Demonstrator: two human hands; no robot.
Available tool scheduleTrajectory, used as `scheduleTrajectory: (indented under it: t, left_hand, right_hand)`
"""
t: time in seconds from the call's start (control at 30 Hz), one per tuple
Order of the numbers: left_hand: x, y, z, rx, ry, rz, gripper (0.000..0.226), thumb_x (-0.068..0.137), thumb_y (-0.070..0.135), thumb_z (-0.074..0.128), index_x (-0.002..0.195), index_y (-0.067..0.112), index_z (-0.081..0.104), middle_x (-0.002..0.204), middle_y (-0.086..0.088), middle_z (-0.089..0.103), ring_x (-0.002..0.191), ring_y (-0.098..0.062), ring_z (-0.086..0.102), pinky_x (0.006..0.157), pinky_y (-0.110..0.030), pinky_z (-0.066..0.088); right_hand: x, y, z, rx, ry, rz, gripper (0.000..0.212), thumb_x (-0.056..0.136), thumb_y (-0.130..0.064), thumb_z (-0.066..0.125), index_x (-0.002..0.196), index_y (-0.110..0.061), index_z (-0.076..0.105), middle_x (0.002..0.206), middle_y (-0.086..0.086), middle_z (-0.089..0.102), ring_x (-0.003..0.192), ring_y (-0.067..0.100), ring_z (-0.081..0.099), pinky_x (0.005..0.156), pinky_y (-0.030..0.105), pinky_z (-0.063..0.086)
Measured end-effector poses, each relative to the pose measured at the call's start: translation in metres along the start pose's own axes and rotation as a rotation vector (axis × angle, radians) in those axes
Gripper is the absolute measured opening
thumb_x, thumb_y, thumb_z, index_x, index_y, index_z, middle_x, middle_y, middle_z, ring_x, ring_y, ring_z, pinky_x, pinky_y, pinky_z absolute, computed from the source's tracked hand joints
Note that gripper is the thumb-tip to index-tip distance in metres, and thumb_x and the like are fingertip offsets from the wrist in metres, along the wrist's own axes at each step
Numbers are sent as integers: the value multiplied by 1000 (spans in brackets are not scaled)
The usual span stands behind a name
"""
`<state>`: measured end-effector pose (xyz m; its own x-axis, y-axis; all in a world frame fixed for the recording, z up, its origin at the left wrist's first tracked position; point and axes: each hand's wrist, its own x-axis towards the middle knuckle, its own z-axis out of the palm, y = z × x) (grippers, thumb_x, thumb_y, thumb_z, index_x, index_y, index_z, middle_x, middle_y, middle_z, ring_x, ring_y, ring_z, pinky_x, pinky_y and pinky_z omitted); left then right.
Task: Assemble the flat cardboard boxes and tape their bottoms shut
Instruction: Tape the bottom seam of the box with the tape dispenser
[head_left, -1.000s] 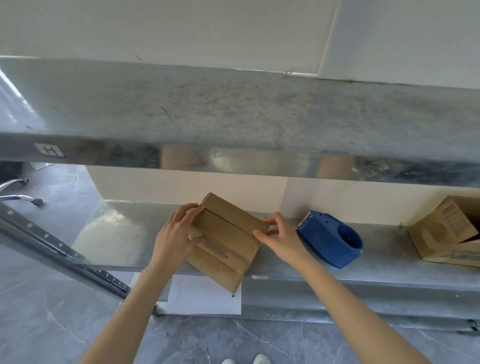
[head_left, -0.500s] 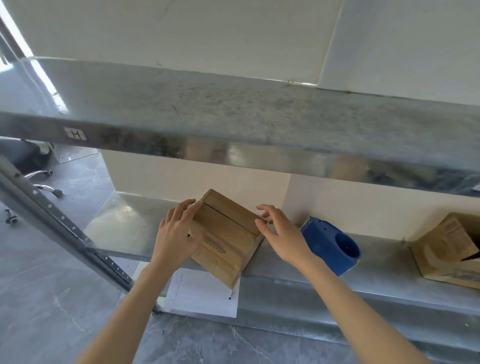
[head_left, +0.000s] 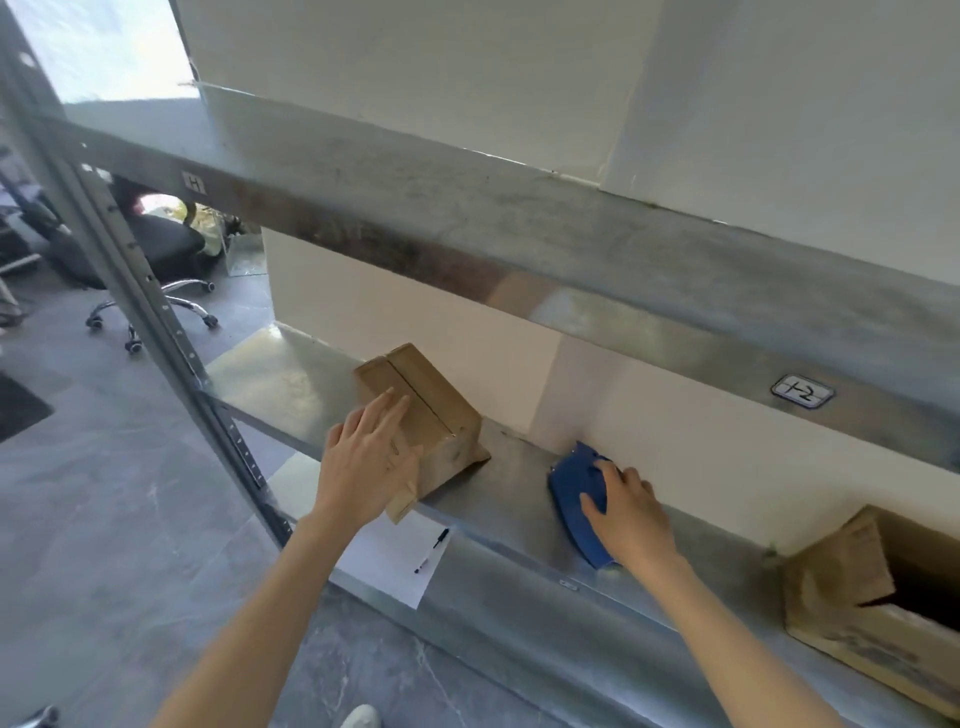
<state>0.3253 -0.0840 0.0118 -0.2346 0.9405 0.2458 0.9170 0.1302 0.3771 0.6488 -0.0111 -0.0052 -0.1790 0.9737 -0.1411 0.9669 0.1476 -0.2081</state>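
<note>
Where hands (head_left: 363, 462) (head_left: 631, 519) rest, box (head_left: 441, 395), dispenser (head_left: 571, 483) sit.

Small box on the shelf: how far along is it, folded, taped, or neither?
Done: the small box is folded up, its flaps closed, no tape visible on the seam. In hand: the left hand rests flat on it while the right hand grips the blue tape dispenser. Left: taping that seam; a second box at the right lies open.
</note>
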Motion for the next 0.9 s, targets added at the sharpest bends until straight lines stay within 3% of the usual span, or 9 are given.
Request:
scheduleTrajectory:
  t: [0.1,0.2,0.27,0.37,0.5,0.57,0.63,0.8,0.9]
  left_hand:
    - [-15,16,-2,-6,-6,-32,70,97,47,54,156,27,23,163,6,22,144,-22,29,114,-38,23]
    - [-22,26,-8,-16,2,-53,74,96,45,55,157,26,17,163,6,19,145,-22,26,115,-36,21]
    - [-24,30,-10,-6,1,-57,75,96,45,56,157,26,18,163,6,20,146,-21,25,115,-35,20]
    - [-25,32,-12,9,0,-58,75,95,44,58,156,25,20,162,5,23,145,-22,26,116,-35,19]
    - [-25,30,-11,15,-3,-64,74,94,41,61,155,24,25,160,4,26,145,-24,25,115,-36,19]
    - [-26,29,-10,9,6,-63,72,93,38,64,154,23,29,159,3,30,145,-24,27,115,-36,20]
    - [-27,28,-9,16,-4,-58,71,92,37,64,153,22,30,158,4,31,145,-23,26,115,-35,19]
    - [-28,21,-10,14,-30,-43,66,91,33,66,150,23,37,156,6,34,144,-22,27,114,-36,21]
    - [-24,20,-14,-14,-23,-29,61,90,31,67,146,24,43,153,6,39,141,-22,30,113,-39,24]
  right_hand:
    - [-4,18,8,131,-82,-14,59,101,-45,44,153,-31,20,131,9,54,107,26,58,84,36,53]
    - [-6,22,13,258,-157,-30,69,99,-41,50,154,-33,10,76,-5,61,63,9,58,49,18,44]
    - [-5,23,17,259,-190,-49,75,97,-39,54,154,-34,5,67,-5,57,52,8,54,39,17,35]
    - [3,25,18,338,-191,-22,80,92,-29,58,153,-40,7,86,-1,64,64,15,61,54,31,50]
    - [15,26,12,388,-321,4,99,89,-22,61,152,-48,-10,99,2,63,67,16,59,53,22,44]
    - [22,27,10,429,-341,25,104,88,-20,66,153,-47,-10,128,3,54,99,26,62,72,31,51]
    - [28,28,11,448,-309,48,105,86,-20,70,154,-44,-6,151,-2,38,122,29,52,83,33,46]
    - [30,25,15,472,-186,29,94,87,-41,72,156,-38,8,157,-4,34,133,29,46,100,40,45]
    - [22,17,6,299,-96,-108,89,88,-44,69,153,-48,7,145,-9,49,116,24,59,79,34,48]
